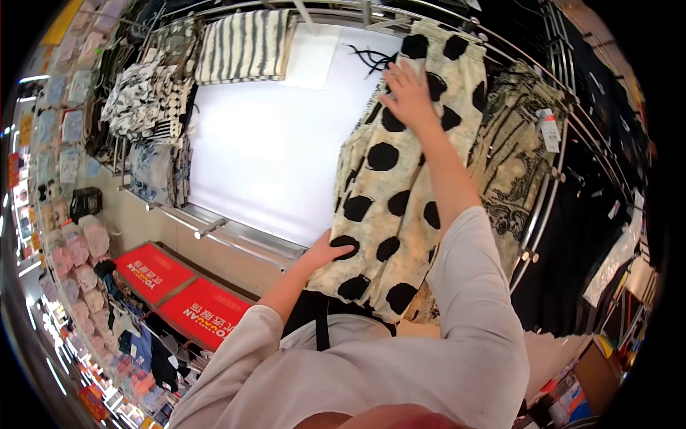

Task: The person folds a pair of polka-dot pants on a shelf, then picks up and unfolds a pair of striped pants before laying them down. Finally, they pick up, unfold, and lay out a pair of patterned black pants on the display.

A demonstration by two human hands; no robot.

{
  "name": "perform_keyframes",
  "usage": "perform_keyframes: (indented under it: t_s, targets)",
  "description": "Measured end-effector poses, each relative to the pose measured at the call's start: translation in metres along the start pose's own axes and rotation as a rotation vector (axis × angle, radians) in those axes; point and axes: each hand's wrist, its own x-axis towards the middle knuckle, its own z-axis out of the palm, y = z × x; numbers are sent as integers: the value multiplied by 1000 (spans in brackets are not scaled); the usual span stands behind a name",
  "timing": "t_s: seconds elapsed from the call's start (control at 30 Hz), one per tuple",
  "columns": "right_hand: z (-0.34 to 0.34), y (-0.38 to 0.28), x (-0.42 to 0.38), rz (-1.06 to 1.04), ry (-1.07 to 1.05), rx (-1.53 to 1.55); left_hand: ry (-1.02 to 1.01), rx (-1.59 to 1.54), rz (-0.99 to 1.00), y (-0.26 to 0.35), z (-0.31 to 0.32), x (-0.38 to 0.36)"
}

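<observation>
Cream trousers with large black dots (pixel 382 156) lie lengthwise on the right part of a white board (pixel 264 143), their waistband at the far side. My right hand (pixel 411 93) rests flat near the waistband, fingers spread. At the near left edge of the trousers is my left hand (pixel 330 252), its thumb lying on the cloth and its other fingers partly hidden. Black drawstrings (pixel 368 58) stick out to the left of the waistband.
Striped folded cloth (pixel 243 46) lies at the far left, beside patterned garments (pixel 150 100). More patterned clothing (pixel 511 150) with a tag is on the right. Metal rails (pixel 214 227) edge the board. Red boxes (pixel 204 311) stand below left. Dark clothes (pixel 564 250) hang at right.
</observation>
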Motion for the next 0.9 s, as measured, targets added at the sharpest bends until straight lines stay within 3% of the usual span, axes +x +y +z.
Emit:
perform_keyframes:
  t_s: [0.07,0.17,0.2,0.27,0.43,0.5,0.57,0.67,0.73,0.8,0.87,0.9]
  targets:
    - [-6,-39,-15,112,80,66,25,89,33,-9,-7,0]
    - [-25,-104,-75,285,118,260,76,-95,31,-29,-16,18]
    - [-32,-121,-103,315,42,238,71,-103,47,-21,-17,16]
    - [-53,-154,-165,340,-113,213,231,181,2,-2,-17,5]
    - [-117,-226,-260,399,-374,222,200,360,128,20,-40,-47]
    - [-132,-254,-259,427,-430,207,310,771,202,29,-55,-81]
    - [-136,-298,-248,432,-348,373,327,805,299,19,-76,-112]
    - [-124,-371,-213,266,-295,418,437,847,480,-26,-101,-153]
    - [-106,-407,-201,164,-336,425,737,954,757,-67,-123,-172]
    - [-93,-434,-199,59,-194,358,718,896,683,-99,-150,-198]
    - [-112,-460,-190,295,-677,228,696,683,533,-138,-173,-217]
    - [-98,-456,-205,197,-433,236,701,684,537,-155,-184,-224]
